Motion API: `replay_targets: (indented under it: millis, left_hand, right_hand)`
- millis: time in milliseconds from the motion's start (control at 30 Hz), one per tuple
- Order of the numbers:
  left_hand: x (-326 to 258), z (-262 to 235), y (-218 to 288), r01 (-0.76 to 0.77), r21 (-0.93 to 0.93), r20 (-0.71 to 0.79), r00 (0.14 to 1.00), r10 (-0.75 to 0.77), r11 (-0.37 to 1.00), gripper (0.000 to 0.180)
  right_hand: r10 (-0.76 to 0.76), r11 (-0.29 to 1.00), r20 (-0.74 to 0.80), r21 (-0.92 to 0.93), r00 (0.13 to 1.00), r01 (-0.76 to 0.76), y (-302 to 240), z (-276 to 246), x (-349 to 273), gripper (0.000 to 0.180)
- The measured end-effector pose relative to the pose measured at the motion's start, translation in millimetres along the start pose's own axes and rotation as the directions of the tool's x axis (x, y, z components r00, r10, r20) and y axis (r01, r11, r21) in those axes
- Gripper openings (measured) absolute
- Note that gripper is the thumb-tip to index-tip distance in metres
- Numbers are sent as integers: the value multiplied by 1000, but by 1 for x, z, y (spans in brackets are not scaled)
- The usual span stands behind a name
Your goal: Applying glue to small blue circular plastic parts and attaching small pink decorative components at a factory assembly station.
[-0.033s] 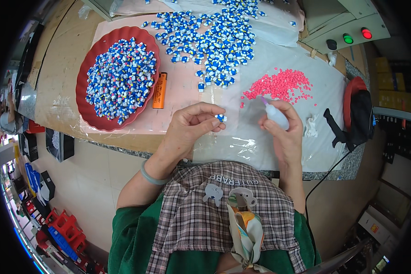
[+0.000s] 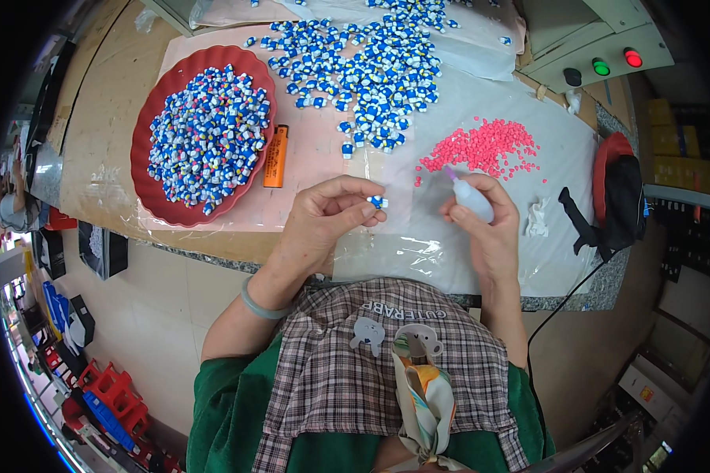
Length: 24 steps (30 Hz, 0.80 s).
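Observation:
Between the thumb and fingers of my left hand [image 2: 331,213] is a small blue-and-white figurine [image 2: 378,202]. My right hand [image 2: 489,225] grips a small white squeeze bottle [image 2: 473,201], its purple tip tilted toward the far left. Just beyond that tip lies a scatter of tiny pink heart-like pieces [image 2: 485,147]. Many more blue-and-white figurines [image 2: 390,87] are spread across the far middle of the table. To the left, a red scalloped tray [image 2: 140,150] holds a heap of similar figurines, some showing pink spots.
An orange lighter [image 2: 275,158] lies beside the tray. A crumpled white tissue [image 2: 537,218] rests right of my right hand. Further right are a black strap [image 2: 579,225] and a dark bag [image 2: 624,201]. A grey box with coloured buttons [image 2: 601,66] stands at the far right.
My right hand and the bottle have shifted slightly left. The figurine in my left hand has moved a little left and up.

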<state>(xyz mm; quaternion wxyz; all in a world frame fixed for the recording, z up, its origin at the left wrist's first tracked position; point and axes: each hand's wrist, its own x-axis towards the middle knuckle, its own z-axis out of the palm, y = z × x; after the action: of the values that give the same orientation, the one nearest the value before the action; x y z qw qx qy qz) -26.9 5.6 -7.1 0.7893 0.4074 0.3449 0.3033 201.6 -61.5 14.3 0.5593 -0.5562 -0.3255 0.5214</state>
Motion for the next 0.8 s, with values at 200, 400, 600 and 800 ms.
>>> replay_targets:
  millis: [200, 400, 600, 800]
  left_hand:
    - [-6, -14, 3, -85, -36, -81, 993, 81, 996, 22]
    - [-10, -19, 0, -74, -13, -95, 993, 72, 997, 21]
    - [-12, -19, 4, -62, -33, -93, 994, 59, 998, 22]
    - [-11, -23, 5, -81, -38, -125, 989, 75, 996, 21]
  right_hand:
    - [-231, 747, 46, -631, 972, 208, 20, 8, 13, 18]
    - [-394, 439, 172, -828, 903, 349, 15, 27, 19, 14]
    - [-289, 417, 290, -820, 912, 393, 7, 23, 27, 15]
    - [-211, 576, 306, -728, 928, 371, 1, 14, 29, 16]
